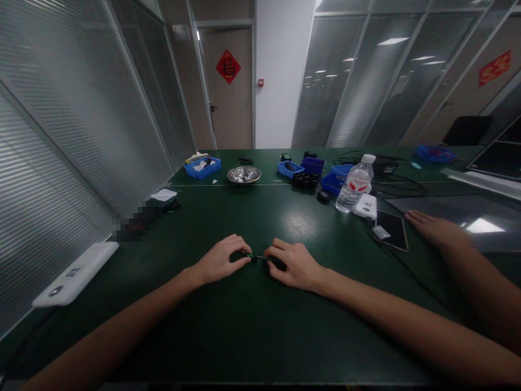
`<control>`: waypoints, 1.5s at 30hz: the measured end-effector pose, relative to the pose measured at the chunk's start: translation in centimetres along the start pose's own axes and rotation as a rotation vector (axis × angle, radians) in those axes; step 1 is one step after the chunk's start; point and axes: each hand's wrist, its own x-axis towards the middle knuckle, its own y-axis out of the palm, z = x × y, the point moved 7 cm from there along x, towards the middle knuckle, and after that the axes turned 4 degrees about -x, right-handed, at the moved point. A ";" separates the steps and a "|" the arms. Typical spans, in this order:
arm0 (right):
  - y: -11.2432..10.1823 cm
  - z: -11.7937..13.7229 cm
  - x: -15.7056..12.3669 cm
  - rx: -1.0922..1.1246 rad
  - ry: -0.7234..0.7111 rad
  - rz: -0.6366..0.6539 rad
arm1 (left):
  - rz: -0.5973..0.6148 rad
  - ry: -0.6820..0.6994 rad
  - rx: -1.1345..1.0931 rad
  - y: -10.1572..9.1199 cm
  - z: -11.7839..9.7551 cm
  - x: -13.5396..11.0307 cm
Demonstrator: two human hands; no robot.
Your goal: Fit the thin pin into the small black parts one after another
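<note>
My left hand (224, 259) is closed in a pinch, thumb and fingertips round a small green and black piece (252, 256), which looks like a bit of circuit board. Facing it, my right hand (295, 265) pinches a thin metal rod (261, 257). The rod reaches left to the green piece; whether they touch or are joined is too small to tell. The rod's right end is hidden by my fingers. Both hands rest low over the green table (252, 331).
Another person's hand (437, 229) lies at the right by a grey mat (492, 209). A water bottle (355, 183), tablet (393, 231) and cables stand nearby. Farther back are a metal bowl (232, 177) and a blue basket (202, 169). A white device (77, 274) is at left.
</note>
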 end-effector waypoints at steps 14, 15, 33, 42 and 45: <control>0.4 0.0 -0.2 -0.025 -0.048 0.004 | 0.010 0.075 -0.066 -0.1 -0.8 0.1; 0.5 0.0 -0.2 -0.018 -0.053 0.011 | 0.010 0.076 -0.070 -0.1 -0.8 0.1; 0.2 0.5 -0.1 0.001 -0.079 0.029 | 0.024 0.069 -0.079 0.0 -1.4 0.0; 0.4 0.5 0.0 -0.014 -0.094 0.040 | 0.032 0.067 -0.077 0.2 -1.1 0.0; 0.4 0.4 0.0 -0.017 -0.100 0.031 | 0.014 0.083 -0.088 0.0 -1.3 0.0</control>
